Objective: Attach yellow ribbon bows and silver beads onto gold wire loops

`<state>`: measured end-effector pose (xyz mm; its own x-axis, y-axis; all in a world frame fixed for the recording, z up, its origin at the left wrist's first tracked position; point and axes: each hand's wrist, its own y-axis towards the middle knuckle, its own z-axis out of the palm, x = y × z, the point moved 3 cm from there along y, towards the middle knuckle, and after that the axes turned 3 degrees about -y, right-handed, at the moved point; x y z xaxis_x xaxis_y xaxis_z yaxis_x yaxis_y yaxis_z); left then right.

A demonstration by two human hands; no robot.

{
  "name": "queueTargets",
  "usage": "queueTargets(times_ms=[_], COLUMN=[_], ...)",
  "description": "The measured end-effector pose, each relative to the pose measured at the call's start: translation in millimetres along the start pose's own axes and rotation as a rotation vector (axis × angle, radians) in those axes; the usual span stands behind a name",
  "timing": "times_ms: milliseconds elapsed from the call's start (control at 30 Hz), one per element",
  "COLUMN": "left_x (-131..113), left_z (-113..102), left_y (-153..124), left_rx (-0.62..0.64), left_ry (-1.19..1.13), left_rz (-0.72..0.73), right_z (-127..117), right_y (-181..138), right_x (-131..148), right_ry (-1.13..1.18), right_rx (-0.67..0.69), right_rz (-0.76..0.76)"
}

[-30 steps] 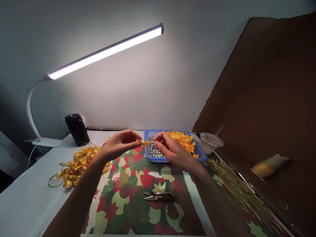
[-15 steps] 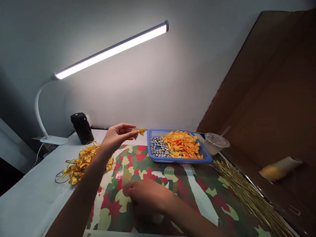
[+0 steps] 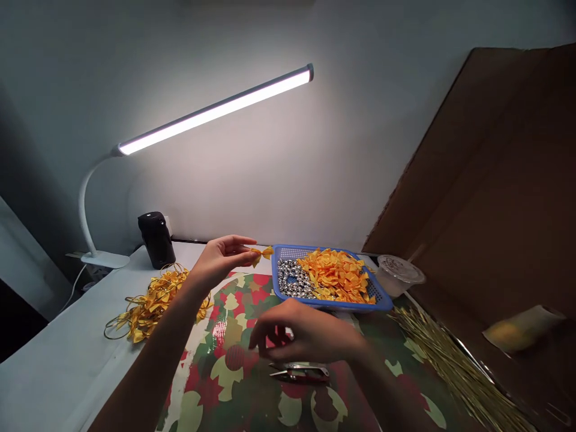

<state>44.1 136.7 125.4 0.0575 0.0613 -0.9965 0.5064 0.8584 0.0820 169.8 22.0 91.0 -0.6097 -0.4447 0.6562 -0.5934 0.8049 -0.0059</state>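
A small yellow ribbon bow (image 3: 262,254) is pinched between the thumb and fingers of my left hand (image 3: 224,257), raised just left of the blue basket (image 3: 333,306). My right hand (image 3: 306,333) hovers over the patterned mat, its fingers curved and apart, with nothing visible in them. Below it, small snips (image 3: 300,373) with pointed blades lie on the mat. The basket holds a heap of loose orange-yellow ribbon bows (image 3: 337,276) and silver beads (image 3: 294,279). To the left, partly behind my left forearm, is a pile of yellow bows on wire loops (image 3: 155,303).
A bundle of thin golden stems (image 3: 454,366) lies along the right side. Behind the basket's right end stands a lidded plastic tub (image 3: 398,276). A black bottle (image 3: 156,240) and a lit lamp (image 3: 216,112) stand at the back left; a cardboard panel (image 3: 486,180) rises at right.
My right hand has lifted up and to the right, its fingers spreading, and the snips show below it. My left hand keeps the bow. The view has tilted slightly.
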Motion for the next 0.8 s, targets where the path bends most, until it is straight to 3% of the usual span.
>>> queueTargets(times_ms=[200, 433, 800], left_x=[-4.9, -11.2, -28.3], left_z=[16.4, 40.6, 50.4], left_y=[-11.5, -33.2, -55.6], left_rx=[0.045, 0.088, 0.058], left_ry=[-0.082, -0.296, -0.318], left_rz=[-0.010, -0.015, -0.014], right_z=[-42.3, -45.0, -34.9], right_y=[-35.2, -50.5, -41.7], right_x=[5.4, 17.0, 19.9], right_ry=[0.120, 0.263, 0.289], right_rx=[-0.534, -1.168, -1.270], right_rz=[-0.115, -0.101, -0.079])
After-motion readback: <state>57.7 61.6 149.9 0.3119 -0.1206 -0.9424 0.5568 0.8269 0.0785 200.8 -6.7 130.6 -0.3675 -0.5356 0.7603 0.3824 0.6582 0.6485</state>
